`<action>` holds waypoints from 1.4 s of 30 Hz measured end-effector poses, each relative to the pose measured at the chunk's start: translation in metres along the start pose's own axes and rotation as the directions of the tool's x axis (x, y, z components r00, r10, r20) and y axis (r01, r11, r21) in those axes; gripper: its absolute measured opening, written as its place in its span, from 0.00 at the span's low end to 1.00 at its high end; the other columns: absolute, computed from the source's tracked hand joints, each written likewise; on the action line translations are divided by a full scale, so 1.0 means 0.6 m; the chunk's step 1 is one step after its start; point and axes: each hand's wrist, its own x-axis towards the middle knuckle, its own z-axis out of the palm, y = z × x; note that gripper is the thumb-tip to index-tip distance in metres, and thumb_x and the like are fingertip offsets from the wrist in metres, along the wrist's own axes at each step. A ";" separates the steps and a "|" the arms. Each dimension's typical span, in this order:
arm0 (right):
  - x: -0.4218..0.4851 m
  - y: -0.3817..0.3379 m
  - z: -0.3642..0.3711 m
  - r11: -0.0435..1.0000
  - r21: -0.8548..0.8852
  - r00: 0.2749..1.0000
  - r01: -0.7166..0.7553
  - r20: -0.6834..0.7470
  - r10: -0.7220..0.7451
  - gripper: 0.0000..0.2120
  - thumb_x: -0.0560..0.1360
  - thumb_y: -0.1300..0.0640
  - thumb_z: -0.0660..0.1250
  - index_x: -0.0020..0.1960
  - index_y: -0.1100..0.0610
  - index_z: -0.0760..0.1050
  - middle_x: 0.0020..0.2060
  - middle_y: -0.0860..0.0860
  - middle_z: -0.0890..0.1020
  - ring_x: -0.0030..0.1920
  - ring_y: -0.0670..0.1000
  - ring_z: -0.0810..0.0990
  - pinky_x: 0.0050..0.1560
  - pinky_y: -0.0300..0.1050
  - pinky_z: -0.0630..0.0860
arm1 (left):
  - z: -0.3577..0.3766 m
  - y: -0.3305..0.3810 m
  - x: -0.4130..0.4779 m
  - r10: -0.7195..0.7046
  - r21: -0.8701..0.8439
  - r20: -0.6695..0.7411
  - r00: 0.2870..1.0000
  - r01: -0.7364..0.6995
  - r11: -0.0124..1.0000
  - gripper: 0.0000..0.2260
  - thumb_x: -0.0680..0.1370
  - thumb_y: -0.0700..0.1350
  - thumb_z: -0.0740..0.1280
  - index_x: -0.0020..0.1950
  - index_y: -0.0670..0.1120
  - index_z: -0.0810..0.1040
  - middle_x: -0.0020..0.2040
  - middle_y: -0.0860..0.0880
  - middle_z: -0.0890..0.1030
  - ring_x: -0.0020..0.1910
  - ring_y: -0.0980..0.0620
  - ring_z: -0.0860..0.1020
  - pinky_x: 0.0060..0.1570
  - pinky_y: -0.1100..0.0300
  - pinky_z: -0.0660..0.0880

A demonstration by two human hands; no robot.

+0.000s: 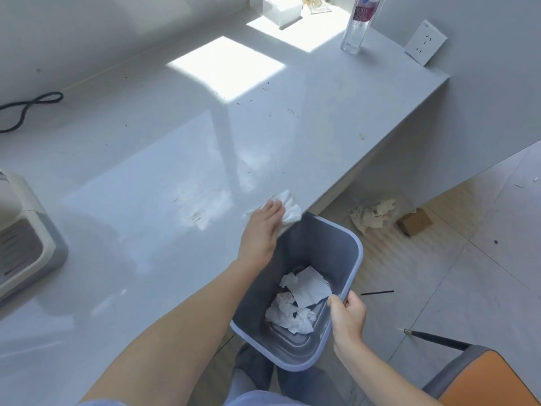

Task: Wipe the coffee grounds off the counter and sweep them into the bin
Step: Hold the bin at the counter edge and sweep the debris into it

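Observation:
My left hand point(262, 230) presses a crumpled white tissue point(289, 208) flat against the grey counter point(152, 177), right at its front edge. A grey-blue bin point(336, 247) is tilted just below that edge, and my right hand point(347, 313) grips its near right rim. Several crumpled white tissues point(298, 303) lie inside the bin. Faint brown smears point(196, 216) mark the counter left of the tissue. Scattered dark specks of coffee grounds point(263, 92) lie farther back on the counter.
A clear water bottle point(358, 27) and a white box point(282, 11) stand at the counter's back. A black cable point(27, 108) lies far left, a beige appliance point(26, 235) near left. Crumpled paper point(371, 216), a small cardboard box point(414, 221) and an orange chair point(486, 376) are on the floor.

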 end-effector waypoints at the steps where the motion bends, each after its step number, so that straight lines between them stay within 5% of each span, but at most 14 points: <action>1: 0.000 -0.001 0.000 1.000 -0.001 1.000 0.004 -0.005 -0.004 0.05 0.68 0.70 0.61 0.39 0.71 0.67 0.31 0.55 0.69 0.33 0.53 0.67 0.32 0.46 0.66 | 0.003 0.004 -0.012 0.008 -0.009 0.001 1.000 -0.008 1.000 0.14 0.81 0.39 0.56 0.63 0.41 0.75 0.68 0.48 0.74 0.70 0.55 0.66 0.68 0.52 0.65; 7: -0.004 -0.006 -0.001 1.000 0.001 1.000 0.007 -0.002 -0.007 0.04 0.69 0.69 0.61 0.40 0.71 0.67 0.31 0.56 0.71 0.32 0.53 0.69 0.31 0.45 0.68 | 0.015 0.024 -0.059 -0.052 -0.026 0.057 0.997 0.054 0.998 0.16 0.81 0.40 0.56 0.68 0.45 0.73 0.71 0.50 0.71 0.74 0.50 0.63 0.73 0.57 0.58; 12: -0.010 -0.009 -0.002 0.999 0.004 0.999 0.036 -0.007 -0.036 0.09 0.69 0.69 0.61 0.34 0.60 0.64 0.29 0.55 0.67 0.30 0.52 0.66 0.28 0.42 0.65 | 0.019 0.047 -0.095 -0.132 -0.087 0.049 0.990 0.136 0.987 0.16 0.82 0.41 0.56 0.67 0.46 0.74 0.70 0.51 0.72 0.73 0.53 0.63 0.72 0.62 0.56; 16: -0.012 -0.009 -0.002 1.000 -0.009 1.000 0.026 -0.001 -0.026 0.09 0.69 0.69 0.62 0.34 0.59 0.64 0.29 0.55 0.66 0.31 0.52 0.66 0.29 0.43 0.65 | 0.022 0.053 -0.134 -0.150 -0.103 0.136 0.979 0.165 0.981 0.15 0.81 0.43 0.56 0.64 0.47 0.76 0.66 0.51 0.77 0.68 0.56 0.69 0.68 0.61 0.64; 19: -0.016 -0.012 -0.001 0.999 0.011 1.000 0.030 0.008 -0.030 0.10 0.68 0.69 0.61 0.34 0.59 0.63 0.29 0.54 0.65 0.31 0.52 0.64 0.30 0.43 0.63 | 0.029 0.042 -0.172 -0.288 -0.103 0.219 0.932 0.315 0.943 0.15 0.82 0.44 0.55 0.66 0.51 0.74 0.66 0.52 0.76 0.67 0.55 0.71 0.66 0.59 0.68; 25: -0.021 -0.011 -0.005 0.999 0.005 0.999 0.046 0.009 -0.046 0.11 0.67 0.69 0.62 0.34 0.58 0.61 0.29 0.53 0.63 0.31 0.51 0.62 0.29 0.43 0.61 | 0.023 0.040 -0.189 -0.393 -0.045 0.205 0.896 0.410 0.911 0.16 0.79 0.43 0.57 0.62 0.58 0.75 0.56 0.56 0.82 0.53 0.54 0.79 0.49 0.58 0.76; 29: -0.028 -0.004 -0.009 1.000 0.016 1.000 0.014 0.015 -0.014 0.10 0.67 0.69 0.62 0.35 0.58 0.63 0.30 0.53 0.64 0.31 0.51 0.63 0.30 0.43 0.61 | 0.035 0.042 -0.191 -0.406 -0.089 0.350 0.844 0.461 0.883 0.21 0.75 0.41 0.59 0.67 0.56 0.70 0.62 0.55 0.78 0.60 0.51 0.76 0.57 0.54 0.74; 33: -0.029 0.005 -0.018 0.999 0.024 0.999 -0.024 0.023 0.024 0.09 0.68 0.69 0.62 0.36 0.59 0.64 0.32 0.55 0.66 0.34 0.53 0.65 0.32 0.45 0.63 | 0.057 0.043 -0.198 -0.345 0.005 0.608 0.715 0.431 0.902 0.29 0.75 0.50 0.63 0.75 0.51 0.60 0.77 0.51 0.59 0.76 0.52 0.56 0.73 0.56 0.55; 42: -0.031 0.029 -0.030 0.979 0.159 0.992 -0.130 0.024 0.128 0.06 0.68 0.70 0.61 0.39 0.60 0.67 0.35 0.57 0.70 0.36 0.54 0.68 0.37 0.48 0.66 | 0.077 0.070 -0.156 -0.209 0.011 0.442 0.872 0.228 0.974 0.24 0.81 0.54 0.53 0.77 0.53 0.53 0.78 0.53 0.55 0.77 0.53 0.51 0.76 0.54 0.48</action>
